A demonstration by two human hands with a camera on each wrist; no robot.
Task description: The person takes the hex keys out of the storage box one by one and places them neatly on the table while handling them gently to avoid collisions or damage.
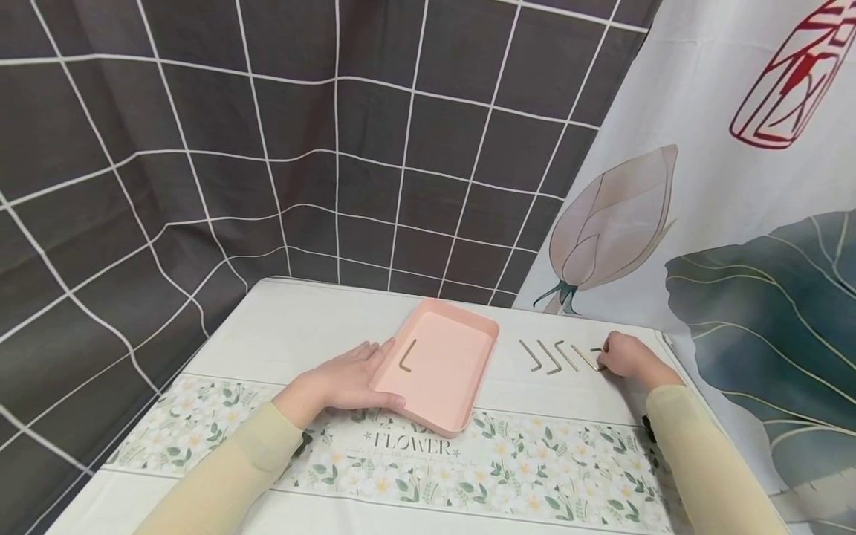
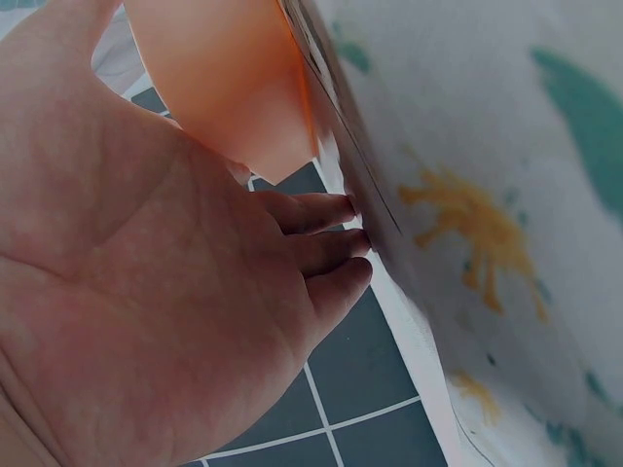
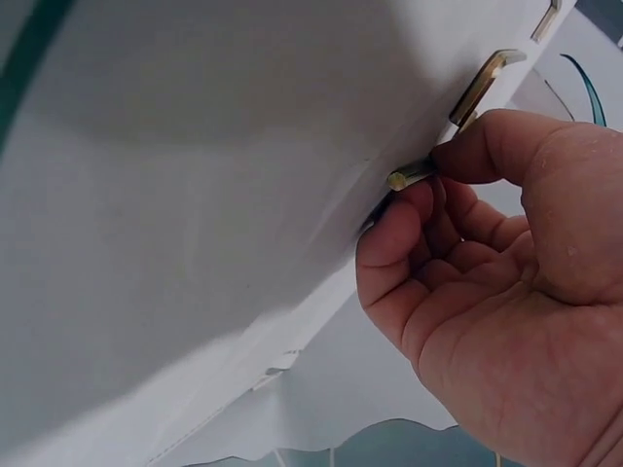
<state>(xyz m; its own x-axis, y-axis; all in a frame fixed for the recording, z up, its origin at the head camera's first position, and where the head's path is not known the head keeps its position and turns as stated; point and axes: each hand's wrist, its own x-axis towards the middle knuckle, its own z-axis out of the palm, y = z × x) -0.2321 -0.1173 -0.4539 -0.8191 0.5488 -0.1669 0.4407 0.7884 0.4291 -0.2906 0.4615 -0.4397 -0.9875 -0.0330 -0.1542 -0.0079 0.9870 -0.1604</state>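
My left hand (image 1: pixel 351 379) lies against the left side of a shallow pink tray (image 1: pixel 461 357), its fingers straight and the thumb over the near left rim. Inside the tray is one L-shaped hex key (image 1: pixel 407 354). At the right, my right hand (image 1: pixel 627 355) pinches another hex key (image 3: pixel 411 175) between thumb and index finger, close over the white tabletop; most of that key is hidden by the fingers. Several more brass-coloured hex keys (image 1: pixel 549 353) lie in a row between the tray and the right hand.
A white tablecloth (image 1: pixel 301 319) with a floral band and the word FLOWER covers the table. Behind it hangs a dark curtain (image 1: pixel 374 186) with a white grid. A white curtain (image 1: pixel 702 89) with a flower and leaf print hangs along the right edge.
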